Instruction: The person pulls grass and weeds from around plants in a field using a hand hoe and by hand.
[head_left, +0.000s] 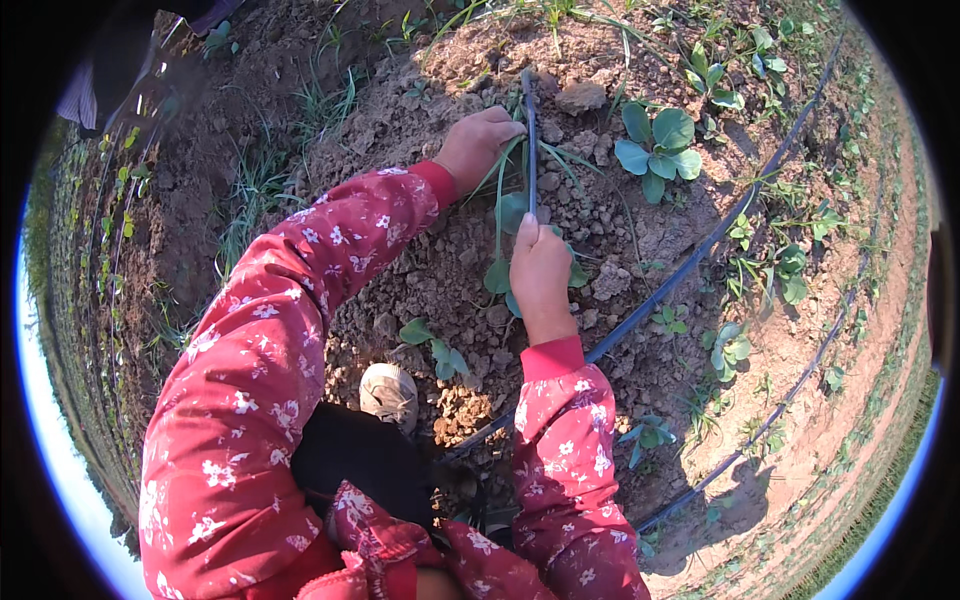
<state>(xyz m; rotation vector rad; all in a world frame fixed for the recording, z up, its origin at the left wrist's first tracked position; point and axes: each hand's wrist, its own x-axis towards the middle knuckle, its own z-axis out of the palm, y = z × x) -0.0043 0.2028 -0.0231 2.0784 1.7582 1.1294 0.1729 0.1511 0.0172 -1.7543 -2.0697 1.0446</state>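
Observation:
My left hand (478, 147) pinches a tuft of long-bladed grass (501, 199) close to the soil. Just to its right, my right hand (541, 274) grips a slim metal hand tool (532, 142) that points away from me. The tool's far end meets the loose soil, and its exact shape there is hard to make out. Broad-leaved seedlings stand around the hands. One plant (514, 210) is partly hidden behind the tool and my right hand. A fuller seedling (660, 150) grows to the right of the tool.
A dark drip irrigation hose (675, 277) runs diagonally at right, with another hose (780, 409) beyond it. A small seedling (436, 349) grows near my shoe (388, 396). Grass clumps (259, 191) stand at left. Part of another person's clothing (82, 97) shows at upper left.

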